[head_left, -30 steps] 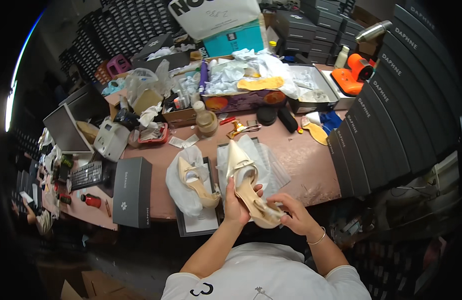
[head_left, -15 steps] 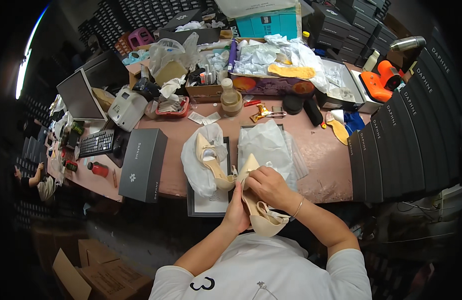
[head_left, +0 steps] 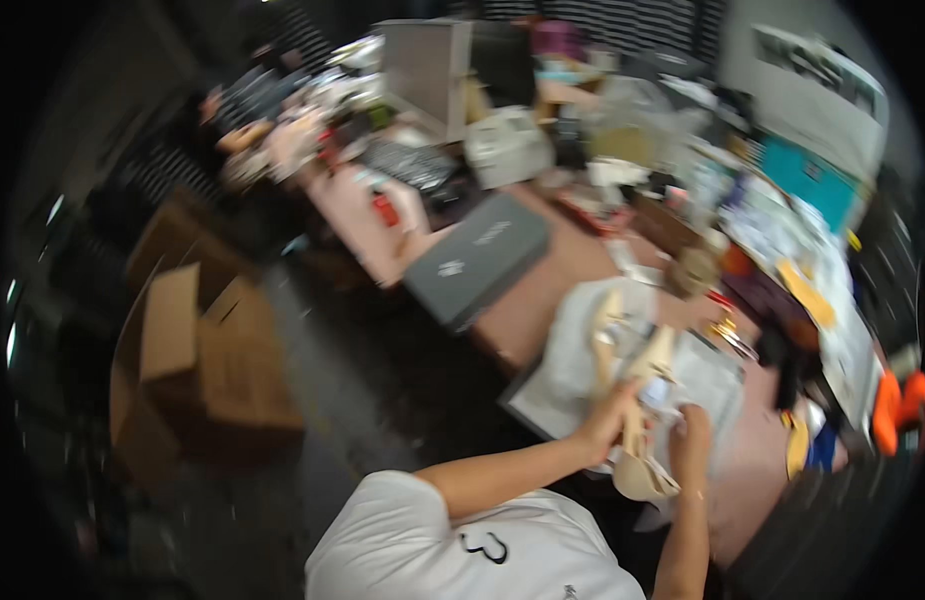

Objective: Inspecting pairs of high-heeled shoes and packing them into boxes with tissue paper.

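Note:
The picture is smeared by motion. A beige pointed shoe (head_left: 646, 480) lies tilted in my left hand (head_left: 607, 418), whose fingers are closed on its side, with the toe pointing away from me. Something white (head_left: 658, 392) shows in the shoe's opening. Close beside the shoe's right side is my right hand (head_left: 691, 435), its fingers drawn together at a pale blurred bit that I cannot make out. A second beige shoe (head_left: 606, 335) rests on white tissue paper (head_left: 572, 345) in the shoe box (head_left: 527, 408) just beyond my hands. More tissue (head_left: 717, 375) lies to the right.
A closed dark grey shoe box (head_left: 479, 258) sits at the table's left edge. Beyond are a keyboard (head_left: 407, 163), a monitor (head_left: 422, 75) and a white machine (head_left: 509, 147). Open cardboard cartons (head_left: 247, 350) stand on the floor at left. An orange object (head_left: 887, 412) is far right.
My view has swung to the left, bringing the cartons into sight. My right hand has come off the shoe's toe to its right side, while my left hand keeps hold of the shoe.

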### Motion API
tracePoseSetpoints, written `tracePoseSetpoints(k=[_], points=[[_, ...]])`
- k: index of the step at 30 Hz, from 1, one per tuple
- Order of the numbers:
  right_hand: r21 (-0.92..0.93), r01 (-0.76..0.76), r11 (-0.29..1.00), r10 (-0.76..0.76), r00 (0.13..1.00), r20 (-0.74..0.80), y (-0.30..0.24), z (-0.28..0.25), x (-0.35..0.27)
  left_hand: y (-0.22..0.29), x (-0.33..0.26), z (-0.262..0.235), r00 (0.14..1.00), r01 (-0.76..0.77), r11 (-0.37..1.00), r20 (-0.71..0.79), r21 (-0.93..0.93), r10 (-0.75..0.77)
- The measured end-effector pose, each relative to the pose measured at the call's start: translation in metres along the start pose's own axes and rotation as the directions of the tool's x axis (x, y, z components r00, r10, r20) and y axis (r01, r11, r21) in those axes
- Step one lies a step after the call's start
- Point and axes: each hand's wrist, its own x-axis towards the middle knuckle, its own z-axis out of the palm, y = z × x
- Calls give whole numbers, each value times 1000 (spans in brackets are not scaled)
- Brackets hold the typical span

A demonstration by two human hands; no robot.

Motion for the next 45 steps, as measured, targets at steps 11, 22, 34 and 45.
tracePoseSetpoints(k=[11,22,34,45], points=[[96,412,906,-417,833,363,-110,-30,28,-8,-52,-14,998,-64,991,-3,116,65],[-135,172,976,-127,948,292,2,-14,10,-2,-30,-5,984,-165,986,-67,16,166],[72,365,928,-372,920,124,-95,-13,16,-13,-53,-9,993,-110,989,57,97,104],[402,-225,887,61,922,383,-66,-44,-6,0,-29,-17,968,-249,968,-4,41,249]])
